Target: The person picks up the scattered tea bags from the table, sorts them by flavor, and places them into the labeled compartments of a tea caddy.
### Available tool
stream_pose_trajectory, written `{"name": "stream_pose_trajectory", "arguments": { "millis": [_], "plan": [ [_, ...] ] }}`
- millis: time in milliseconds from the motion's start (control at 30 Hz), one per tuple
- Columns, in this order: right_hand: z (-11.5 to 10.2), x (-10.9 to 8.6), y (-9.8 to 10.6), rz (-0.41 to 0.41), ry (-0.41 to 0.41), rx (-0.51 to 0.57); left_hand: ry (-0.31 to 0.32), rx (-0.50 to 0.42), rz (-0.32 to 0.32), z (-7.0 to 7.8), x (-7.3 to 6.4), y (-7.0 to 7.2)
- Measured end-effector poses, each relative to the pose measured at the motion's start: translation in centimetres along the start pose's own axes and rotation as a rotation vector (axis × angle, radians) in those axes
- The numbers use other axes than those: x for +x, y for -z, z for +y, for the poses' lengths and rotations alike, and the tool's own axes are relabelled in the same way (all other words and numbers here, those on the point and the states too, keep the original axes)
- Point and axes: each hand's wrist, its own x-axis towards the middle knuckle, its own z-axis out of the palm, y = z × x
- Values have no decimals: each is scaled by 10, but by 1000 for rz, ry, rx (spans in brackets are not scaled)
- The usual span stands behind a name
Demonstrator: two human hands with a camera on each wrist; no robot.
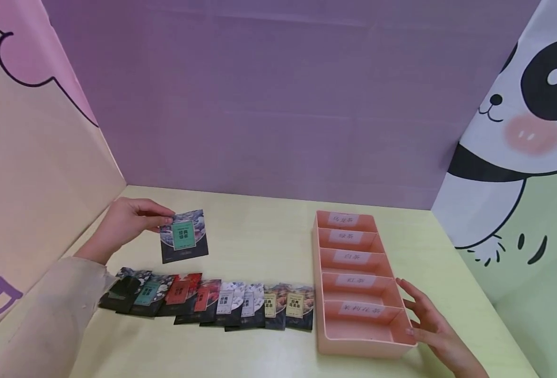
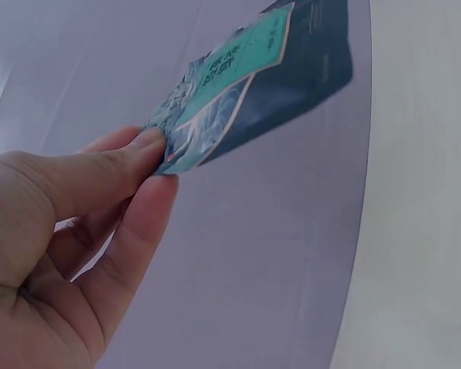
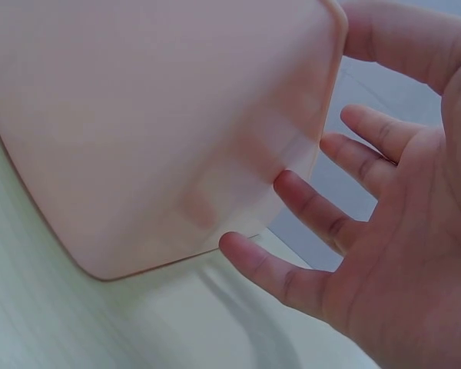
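My left hand (image 1: 129, 223) pinches a green-labelled tea sachet (image 1: 184, 237) by its upper left corner, between thumb and fingers. Held up above the table, the sachet shows its printed front in the head view; in the left wrist view the sachet (image 2: 253, 73) tilts away from the fingertips. At the right, my right hand (image 1: 432, 325) rests against the side of a pink divided box (image 1: 363, 346), with the thumb at the near right corner. Seen from the right wrist, the fingers are spread and nearly straight along the box wall (image 3: 161, 138).
Several tea sachets overlap in a row left of the box: a dark one (image 1: 124, 289), a green-labelled one (image 1: 148, 295), then red (image 1: 181, 294), white (image 1: 229, 303) and yellow-labelled (image 1: 299, 307) ones. Each box compartment bears a paper label (image 1: 361, 309). Purple (image 1: 278, 105) and printed panels enclose the table.
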Motion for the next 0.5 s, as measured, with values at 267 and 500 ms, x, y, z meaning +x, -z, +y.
{"name": "stream_pose_trajectory", "arguments": {
  "millis": [267, 500],
  "plan": [
    [-1, 0, -2, 7, 25, -17, -86, -33, 38, 32, 13, -35],
    [1, 0, 0, -25, 83, -3, -136, -79, 42, 54, 27, -68]
  ]
}}
